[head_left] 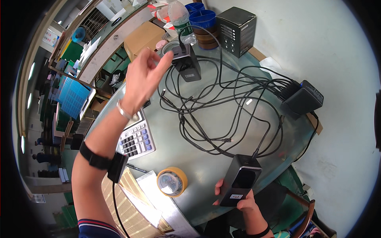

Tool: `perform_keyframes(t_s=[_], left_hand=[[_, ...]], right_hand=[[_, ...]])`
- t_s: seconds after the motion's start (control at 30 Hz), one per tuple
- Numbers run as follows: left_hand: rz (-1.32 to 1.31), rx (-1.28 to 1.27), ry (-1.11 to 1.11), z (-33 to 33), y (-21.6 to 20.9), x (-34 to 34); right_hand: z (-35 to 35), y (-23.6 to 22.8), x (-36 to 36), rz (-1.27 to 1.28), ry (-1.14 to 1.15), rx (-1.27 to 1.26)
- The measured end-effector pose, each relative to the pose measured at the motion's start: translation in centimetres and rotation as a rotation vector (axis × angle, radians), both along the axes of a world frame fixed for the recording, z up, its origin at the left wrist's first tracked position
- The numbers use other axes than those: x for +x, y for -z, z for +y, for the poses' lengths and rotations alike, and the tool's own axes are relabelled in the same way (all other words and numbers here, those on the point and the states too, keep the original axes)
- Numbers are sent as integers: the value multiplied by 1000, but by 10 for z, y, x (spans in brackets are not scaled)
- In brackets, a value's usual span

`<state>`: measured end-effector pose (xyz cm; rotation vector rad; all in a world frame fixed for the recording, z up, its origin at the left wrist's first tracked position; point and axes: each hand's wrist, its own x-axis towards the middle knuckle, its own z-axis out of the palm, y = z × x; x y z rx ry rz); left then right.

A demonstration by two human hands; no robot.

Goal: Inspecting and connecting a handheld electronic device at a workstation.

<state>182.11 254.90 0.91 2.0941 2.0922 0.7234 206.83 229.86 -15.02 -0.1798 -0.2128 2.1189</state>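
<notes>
My right hand (248,203) is wrapped round the lower end of a black power bank (243,178) with a glossy dark panel and a small white label. A black cable is plugged into its top end. My left hand (145,75) is raised beside a second, similar power bank (186,67) that stands on the table with a cable in its top. The thumb reaches to that power bank's upper edge, apart from the curled fingers; whether it touches cannot be told. Looped black cables (194,115) run from a black charging hub (303,99) at the right.
A calculator (137,139) lies under my left forearm, near a roll of yellow tape (172,181) and papers (154,194). At the back stand a plastic bottle (178,16), blue cups (202,19), a black box (237,31) and a cardboard box (143,37). A wall borders the right; a chair (305,210) is below.
</notes>
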Motion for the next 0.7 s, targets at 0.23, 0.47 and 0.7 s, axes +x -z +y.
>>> perform_keyframes(t_s=[0.23, 0.47, 0.7], left_hand=[[-425, -736, 528, -133, 12, 35], [-495, -668, 788, -192, 39, 55], [-656, -755, 693, -198, 44, 57]], right_hand=[[0, 0, 1, -51, -1, 5], [-3, 2, -2, -126, 79, 19], [-2, -1, -2, -276, 112, 60]])
